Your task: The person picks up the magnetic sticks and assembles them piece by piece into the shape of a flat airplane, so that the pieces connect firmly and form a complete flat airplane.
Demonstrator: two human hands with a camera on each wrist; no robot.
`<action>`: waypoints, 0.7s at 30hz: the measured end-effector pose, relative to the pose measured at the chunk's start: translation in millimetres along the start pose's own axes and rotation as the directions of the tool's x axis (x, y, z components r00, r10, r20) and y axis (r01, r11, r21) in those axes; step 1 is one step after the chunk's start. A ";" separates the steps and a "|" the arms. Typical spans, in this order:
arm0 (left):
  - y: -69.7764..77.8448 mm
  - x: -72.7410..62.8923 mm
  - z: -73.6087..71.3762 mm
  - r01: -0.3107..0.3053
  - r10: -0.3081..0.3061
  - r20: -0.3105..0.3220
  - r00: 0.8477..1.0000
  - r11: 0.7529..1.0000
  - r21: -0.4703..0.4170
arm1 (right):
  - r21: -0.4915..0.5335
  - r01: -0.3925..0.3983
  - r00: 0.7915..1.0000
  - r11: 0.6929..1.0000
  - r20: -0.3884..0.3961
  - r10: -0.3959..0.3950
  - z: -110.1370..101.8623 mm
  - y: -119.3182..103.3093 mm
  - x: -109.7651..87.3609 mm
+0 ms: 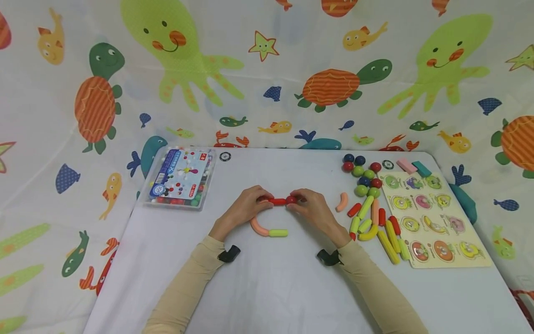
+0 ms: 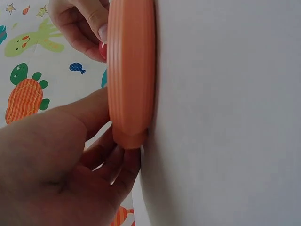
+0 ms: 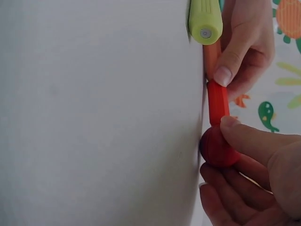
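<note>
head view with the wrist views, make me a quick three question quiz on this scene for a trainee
1. What colour is the ball in the right hand?
2. True or false: the labelled case rests on the picture board.
3. Which meets the near end of the curved orange piece at the left hand: (a) blue ball, (b) yellow-green rod, (c) pink block?

Key: 1. Red. 2. False: the case lies at the left of the table, the board at the right. 3. b.

Head view high, forward and down; wrist views close-up, red ball (image 3: pixel 217 148) common to both.
</note>
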State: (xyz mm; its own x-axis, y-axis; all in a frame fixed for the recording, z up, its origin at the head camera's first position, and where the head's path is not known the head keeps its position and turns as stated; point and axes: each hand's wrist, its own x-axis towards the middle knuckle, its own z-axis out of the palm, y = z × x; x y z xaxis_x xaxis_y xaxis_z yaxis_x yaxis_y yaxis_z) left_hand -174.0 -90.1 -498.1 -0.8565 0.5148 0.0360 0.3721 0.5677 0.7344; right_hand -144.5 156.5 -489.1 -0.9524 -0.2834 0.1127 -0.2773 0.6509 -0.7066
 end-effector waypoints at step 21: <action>-6.1 -5.8 -6.4 -0.009 0.011 0.050 0.999 0.999 -0.047 | -0.031 -0.009 0.996 0.999 -0.084 0.006 -39.3 9.7 -16.7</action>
State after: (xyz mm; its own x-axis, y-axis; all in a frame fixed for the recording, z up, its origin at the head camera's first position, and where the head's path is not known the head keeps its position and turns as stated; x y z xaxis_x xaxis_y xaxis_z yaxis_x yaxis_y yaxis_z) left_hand -173.6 -100.6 -498.4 -0.8334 0.5526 0.0103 0.3622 0.5319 0.7654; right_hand -136.3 195.2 -470.4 -0.9614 -0.2189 0.1669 -0.2726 0.6747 -0.6858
